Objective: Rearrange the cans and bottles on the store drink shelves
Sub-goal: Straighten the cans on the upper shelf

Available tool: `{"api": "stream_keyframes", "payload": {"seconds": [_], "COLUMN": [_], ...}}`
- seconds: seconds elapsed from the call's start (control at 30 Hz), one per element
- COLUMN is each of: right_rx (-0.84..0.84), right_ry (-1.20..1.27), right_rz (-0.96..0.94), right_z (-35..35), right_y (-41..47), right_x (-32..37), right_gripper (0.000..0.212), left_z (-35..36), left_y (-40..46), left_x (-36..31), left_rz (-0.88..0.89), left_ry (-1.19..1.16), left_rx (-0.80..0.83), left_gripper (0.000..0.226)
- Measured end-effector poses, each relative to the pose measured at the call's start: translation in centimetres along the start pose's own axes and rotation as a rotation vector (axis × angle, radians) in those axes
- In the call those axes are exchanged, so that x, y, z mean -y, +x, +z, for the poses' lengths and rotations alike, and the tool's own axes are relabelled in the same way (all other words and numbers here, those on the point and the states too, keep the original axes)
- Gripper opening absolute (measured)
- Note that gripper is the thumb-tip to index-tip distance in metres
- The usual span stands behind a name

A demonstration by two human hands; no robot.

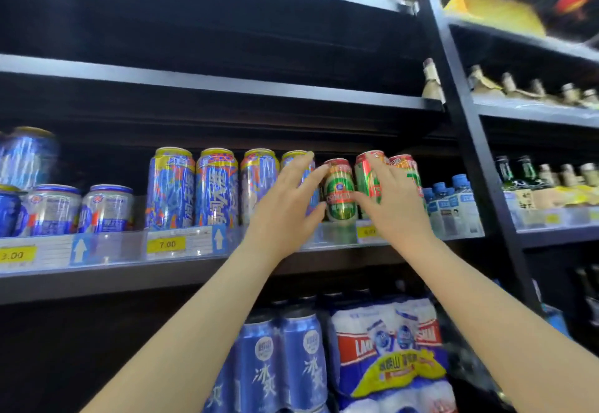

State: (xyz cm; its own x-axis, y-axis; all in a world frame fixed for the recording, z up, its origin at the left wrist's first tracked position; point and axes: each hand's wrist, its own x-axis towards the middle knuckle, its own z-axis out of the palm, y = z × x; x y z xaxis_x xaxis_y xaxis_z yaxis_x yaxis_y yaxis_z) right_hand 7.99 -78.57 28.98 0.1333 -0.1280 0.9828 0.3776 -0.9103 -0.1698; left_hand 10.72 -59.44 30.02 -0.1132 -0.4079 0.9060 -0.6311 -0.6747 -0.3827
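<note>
On the middle shelf point(194, 273) stands a row of tall blue-and-yellow cans point(216, 185). My left hand point(288, 205) wraps round the rightmost tall blue can point(296, 157) of that row, and its fingertips touch a short green-and-red can point(339, 190) beside it. My right hand point(393, 198) grips a taller green-and-red can point(368, 172) just right of the short one. Another green-and-red can point(406, 166) stands behind my right hand, partly hidden.
Short blue-and-silver cans point(105, 210) stand at the left, small blue-capped water bottles point(453, 205) at the right. Beyond the black upright post point(466, 127) are green and paper-wrapped bottles point(551, 185). Below are tall blue cans point(304, 357) and a wrapped multipack point(395, 357). Yellow price tags line the shelf edge.
</note>
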Motion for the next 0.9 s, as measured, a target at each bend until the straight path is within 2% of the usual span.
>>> {"api": "stream_keyframes", "payload": {"seconds": [0.1,0.2,0.4,0.53,0.63,0.77,0.9], "right_rx": [0.039,0.118,0.151,0.135,0.136,0.136,0.16], "right_ry": [-0.058,0.025,0.101,0.154,0.158,0.071,0.097], "right_rz": [0.073,0.069,0.009,0.013,0.029,0.028,0.072], "right_z": [-1.2,-0.6,1.0,1.5,1.9,1.8,1.5], "right_y": [1.1,1.4,1.0,1.1,1.0,1.4,1.6], "right_x": [-3.6,-5.5,-6.7,-7.3,-7.3,-6.9,-6.5], "right_gripper": [0.07,0.075,0.079,0.078,0.077,0.075,0.075], "left_z": [3.0,6.4,9.7,9.8,9.7,9.3,8.9], "left_y": [3.1,5.7,7.1,7.0,6.9,6.9,7.0], "left_x": [-3.6,-5.4,-5.4,-5.2,-4.8,-5.1,-5.6], "left_rz": [-0.141,-0.326,-0.561,-0.694,-0.719,-0.695,-0.688], "left_ry": [-0.162,-0.231,-0.07,-0.088,-0.109,-0.102,-0.062], "left_rx": [0.036,0.065,0.14,0.297,0.33,0.29,0.308], "left_gripper": [0.06,0.064,0.069,0.081,0.089,0.086,0.087]}}
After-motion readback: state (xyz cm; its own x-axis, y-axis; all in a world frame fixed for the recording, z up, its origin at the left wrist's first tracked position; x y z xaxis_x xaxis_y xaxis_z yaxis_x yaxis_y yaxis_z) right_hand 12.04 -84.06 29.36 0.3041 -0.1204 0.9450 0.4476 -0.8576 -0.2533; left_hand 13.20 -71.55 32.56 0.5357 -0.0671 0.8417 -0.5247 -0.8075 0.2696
